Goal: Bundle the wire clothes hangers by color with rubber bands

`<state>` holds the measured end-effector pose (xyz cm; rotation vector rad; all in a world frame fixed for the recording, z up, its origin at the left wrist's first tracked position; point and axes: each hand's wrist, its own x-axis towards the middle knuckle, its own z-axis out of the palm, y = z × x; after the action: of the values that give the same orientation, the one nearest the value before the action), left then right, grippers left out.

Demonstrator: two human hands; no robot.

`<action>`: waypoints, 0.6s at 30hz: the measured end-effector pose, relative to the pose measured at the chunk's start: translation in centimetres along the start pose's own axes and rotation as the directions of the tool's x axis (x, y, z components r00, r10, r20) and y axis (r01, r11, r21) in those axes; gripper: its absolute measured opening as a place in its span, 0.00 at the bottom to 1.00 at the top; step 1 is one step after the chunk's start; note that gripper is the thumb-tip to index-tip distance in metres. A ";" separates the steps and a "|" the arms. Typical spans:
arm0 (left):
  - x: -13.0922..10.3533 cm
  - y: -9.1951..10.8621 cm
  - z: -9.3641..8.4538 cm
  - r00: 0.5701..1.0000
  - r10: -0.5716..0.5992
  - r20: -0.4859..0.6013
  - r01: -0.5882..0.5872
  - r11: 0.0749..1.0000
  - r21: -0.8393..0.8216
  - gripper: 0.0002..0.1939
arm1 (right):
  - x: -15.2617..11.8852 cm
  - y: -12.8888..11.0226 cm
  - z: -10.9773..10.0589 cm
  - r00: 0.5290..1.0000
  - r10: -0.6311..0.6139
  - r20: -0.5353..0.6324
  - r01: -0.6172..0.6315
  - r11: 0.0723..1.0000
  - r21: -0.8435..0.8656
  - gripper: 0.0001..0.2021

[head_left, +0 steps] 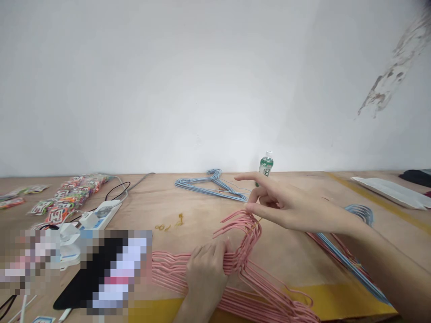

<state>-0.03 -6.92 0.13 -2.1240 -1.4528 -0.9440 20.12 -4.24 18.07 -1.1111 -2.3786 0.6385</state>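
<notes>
A bundle of pink wire hangers (269, 287) lies on the table close to me, hooks curving up and to the left. My left hand (207, 269) is wrapped around the hangers near the base of the hooks. Just above the hooks is my right hand (276, 199), with its index finger stretched out and its thumb and other fingers curled. A thin yellow rubber band (251, 228) runs across the hooks and up beneath the right hand; where it meets the fingers is partly hidden.
Blue hangers (210, 187) lie near the wall, beside a green-labelled bottle (266, 165). Loose rubber bands (180, 219) sit left of centre. More bundled hangers (353, 264) are at right. A power strip (107, 213), cables and small colourful packets (77, 190) occupy the left.
</notes>
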 end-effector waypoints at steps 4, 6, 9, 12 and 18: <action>0.0 -0.1 -0.1 1.000 -0.005 0.010 0.005 1.000 -0.015 0.06 | 0.0 0.1 0.4 1.000 0.006 -0.007 -0.006 0.999 0.040 0.25; 0.0 -0.2 0.0 1.000 -0.005 0.012 0.005 1.000 -0.020 0.06 | 0.0 0.3 0.7 0.999 0.004 -0.033 -0.002 0.998 0.062 0.24; 0.1 -0.2 0.1 1.000 0.001 -0.009 -0.001 1.000 -0.016 0.07 | 0.0 0.7 1.5 0.993 0.014 -0.117 -0.006 0.997 0.073 0.20; 0.2 0.0 0.3 0.999 -0.016 -0.037 0.017 1.000 0.002 0.09 | 0.1 1.4 2.3 0.952 0.024 -0.304 -0.002 0.997 0.072 0.16; 0.0 -0.1 0.6 0.988 -0.154 0.032 0.156 0.986 -0.066 0.07 | -0.1 3.0 5.5 0.971 -0.042 -0.234 0.092 0.974 0.208 0.10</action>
<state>0.08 -6.54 -0.29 -2.1034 -1.6410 -1.0385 18.87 -3.83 12.00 -0.9502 -2.0856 0.6890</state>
